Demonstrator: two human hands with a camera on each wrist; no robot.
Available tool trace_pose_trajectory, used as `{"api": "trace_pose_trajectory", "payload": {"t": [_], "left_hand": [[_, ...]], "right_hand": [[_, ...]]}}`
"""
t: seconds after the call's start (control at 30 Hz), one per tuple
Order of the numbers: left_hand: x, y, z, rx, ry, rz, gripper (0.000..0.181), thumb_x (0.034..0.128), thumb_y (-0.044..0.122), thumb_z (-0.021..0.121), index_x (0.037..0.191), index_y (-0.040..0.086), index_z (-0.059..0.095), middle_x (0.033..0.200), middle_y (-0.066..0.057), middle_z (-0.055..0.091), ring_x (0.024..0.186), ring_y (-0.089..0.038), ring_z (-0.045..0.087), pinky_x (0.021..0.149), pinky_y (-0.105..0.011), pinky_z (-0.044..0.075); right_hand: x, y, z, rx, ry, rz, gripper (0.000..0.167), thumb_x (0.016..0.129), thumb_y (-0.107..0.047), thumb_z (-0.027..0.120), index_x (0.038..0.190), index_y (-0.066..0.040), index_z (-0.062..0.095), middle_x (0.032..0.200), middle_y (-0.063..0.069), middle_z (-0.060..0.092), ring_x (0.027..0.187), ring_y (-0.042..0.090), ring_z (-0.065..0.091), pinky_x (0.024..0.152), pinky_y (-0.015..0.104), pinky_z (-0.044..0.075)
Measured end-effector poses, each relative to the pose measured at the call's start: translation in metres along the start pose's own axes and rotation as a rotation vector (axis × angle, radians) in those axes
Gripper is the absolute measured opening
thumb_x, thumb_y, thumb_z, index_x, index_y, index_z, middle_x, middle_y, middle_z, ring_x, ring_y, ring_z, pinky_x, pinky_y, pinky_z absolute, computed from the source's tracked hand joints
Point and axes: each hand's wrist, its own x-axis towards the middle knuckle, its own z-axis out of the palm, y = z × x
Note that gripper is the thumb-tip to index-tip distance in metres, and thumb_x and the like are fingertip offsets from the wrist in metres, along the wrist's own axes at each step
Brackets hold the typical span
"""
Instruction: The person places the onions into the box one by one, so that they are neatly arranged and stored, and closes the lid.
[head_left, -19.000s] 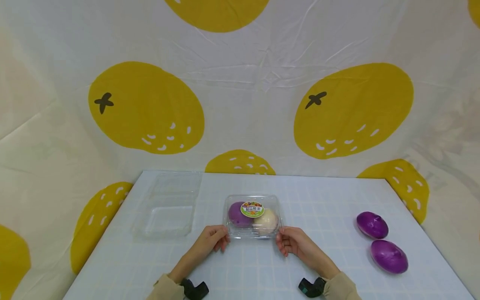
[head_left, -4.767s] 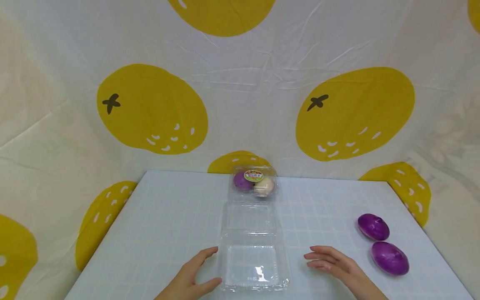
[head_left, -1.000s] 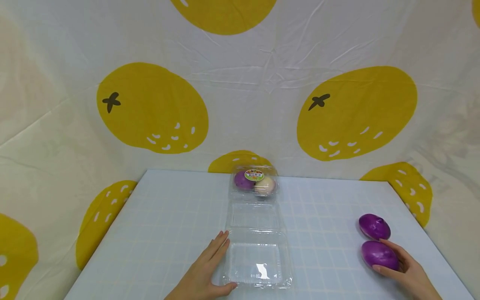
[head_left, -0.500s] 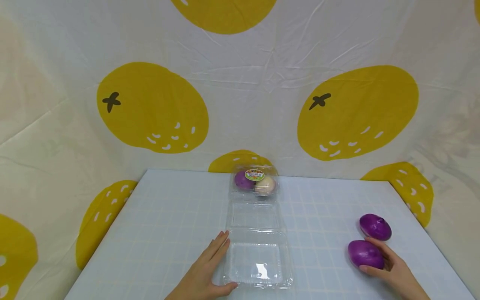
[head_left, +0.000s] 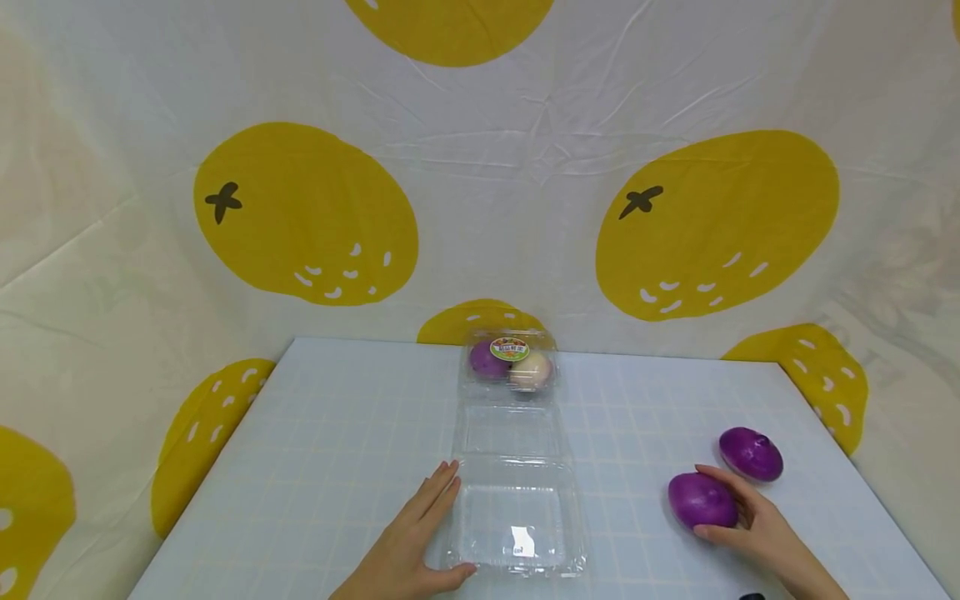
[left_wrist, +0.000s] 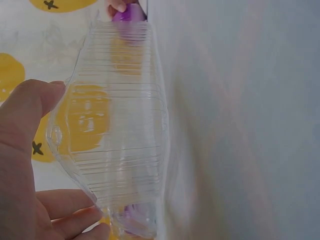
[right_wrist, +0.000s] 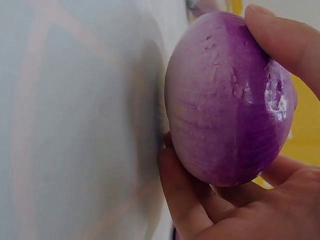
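Observation:
My right hand (head_left: 761, 529) holds a purple onion (head_left: 693, 502), thumb on the near side and fingers round the far side. In the right wrist view this glossy onion (right_wrist: 227, 100) sits just off the table or touches it; I cannot tell which. My left hand (head_left: 405, 546) rests with straight fingers and spread thumb against the left rim of a clear plastic clamshell box (head_left: 517, 500), which lies unfolded. The left wrist view shows the thumb and fingertips at the rim of the clear box (left_wrist: 130, 110). A second purple onion (head_left: 750, 454) lies behind the right hand.
At the back edge of the table (head_left: 360, 417) stands a closed clear box (head_left: 480, 389) with a label (head_left: 509, 349). Inside are one purple and one pale round item. A white curtain (head_left: 502, 225) with yellow fruit prints hangs behind and at both sides.
Over the last second my right hand has moved the near purple onion leftward, away from the other one. My left hand has come against the open box and stays there.

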Motion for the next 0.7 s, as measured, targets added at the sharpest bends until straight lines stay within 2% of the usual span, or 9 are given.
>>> {"api": "trace_pose_trajectory", "payload": {"t": [0.1, 0.17, 0.23, 0.33, 0.47, 0.53, 0.6, 0.7], "left_hand": [[0.000, 0.000, 0.000, 0.005, 0.000, 0.002, 0.100, 0.0821, 0.053, 0.076, 0.155, 0.002, 0.030, 0.162, -0.014, 0.025, 0.145, -0.037, 0.030, 0.117, -0.027, 0.017], [0.000, 0.000, 0.000, 0.005, -0.001, 0.001, 0.100, 0.0822, 0.054, 0.076, 0.155, 0.002, 0.030, 0.162, -0.014, 0.025, 0.145, -0.036, 0.030, 0.116, -0.027, 0.017], [0.000, 0.000, 0.000, 0.003, -0.001, 0.000, 0.100, 0.0822, 0.054, 0.076, 0.155, 0.002, 0.030, 0.162, -0.014, 0.025, 0.145, -0.036, 0.030, 0.116, -0.027, 0.017], [-0.001, -0.001, 0.001, 0.002, 0.000, -0.001, 0.101, 0.0821, 0.054, 0.076, 0.155, 0.002, 0.029, 0.162, -0.014, 0.024, 0.145, -0.036, 0.030, 0.116, -0.027, 0.017], [-0.001, -0.001, 0.002, 0.002, 0.002, -0.002, 0.101, 0.0814, 0.053, 0.077, 0.155, 0.003, 0.029, 0.162, -0.014, 0.024, 0.145, -0.036, 0.029, 0.116, -0.027, 0.017], [-0.001, -0.002, 0.003, 0.004, 0.004, -0.002, 0.102, 0.0809, 0.053, 0.077, 0.155, 0.003, 0.029, 0.162, -0.014, 0.024, 0.145, -0.036, 0.029, 0.117, -0.027, 0.017], [-0.001, -0.001, 0.003, 0.008, 0.007, -0.002, 0.102, 0.0802, 0.052, 0.078, 0.155, 0.003, 0.029, 0.162, -0.014, 0.025, 0.145, -0.036, 0.030, 0.116, -0.028, 0.018], [-0.001, -0.001, 0.003, 0.009, 0.007, -0.003, 0.103, 0.0794, 0.051, 0.079, 0.155, 0.003, 0.029, 0.162, -0.014, 0.025, 0.145, -0.036, 0.030, 0.116, -0.028, 0.018]], "right_hand": [[0.002, -0.003, 0.000, -0.054, 0.017, -0.058, 0.087, 0.084, -0.028, 0.079, 0.155, -0.010, 0.031, 0.153, 0.030, 0.030, 0.136, 0.052, 0.032, 0.104, 0.040, 0.045], [0.003, -0.006, -0.001, -0.074, 0.034, -0.107, 0.086, 0.083, -0.026, 0.081, 0.153, -0.009, 0.034, 0.151, 0.028, 0.035, 0.135, 0.051, 0.035, 0.096, 0.022, 0.046], [0.004, -0.010, -0.002, -0.079, 0.040, -0.152, 0.083, 0.083, -0.024, 0.081, 0.152, -0.009, 0.037, 0.150, 0.026, 0.039, 0.134, 0.050, 0.037, 0.090, 0.012, 0.042], [0.006, -0.017, -0.003, -0.069, 0.037, -0.190, 0.082, 0.083, -0.022, 0.081, 0.151, -0.008, 0.037, 0.149, 0.024, 0.041, 0.134, 0.050, 0.036, 0.089, 0.009, 0.041], [0.007, -0.026, -0.005, -0.057, 0.028, -0.212, 0.080, 0.084, -0.022, 0.080, 0.151, -0.010, 0.037, 0.150, 0.023, 0.041, 0.134, 0.047, 0.038, 0.089, 0.014, 0.046], [0.007, -0.030, -0.006, -0.051, 0.029, -0.228, 0.080, 0.084, -0.022, 0.080, 0.151, -0.011, 0.038, 0.149, 0.022, 0.042, 0.133, 0.033, 0.044, 0.089, 0.015, 0.046], [0.008, -0.034, -0.006, -0.047, 0.029, -0.250, 0.079, 0.084, -0.022, 0.081, 0.151, -0.012, 0.039, 0.149, 0.021, 0.043, 0.130, 0.011, 0.047, 0.089, 0.015, 0.046], [0.008, -0.042, -0.006, -0.030, 0.028, -0.278, 0.079, 0.083, -0.022, 0.081, 0.150, -0.013, 0.040, 0.148, 0.020, 0.044, 0.117, -0.016, 0.039, 0.086, 0.013, 0.045]]}}
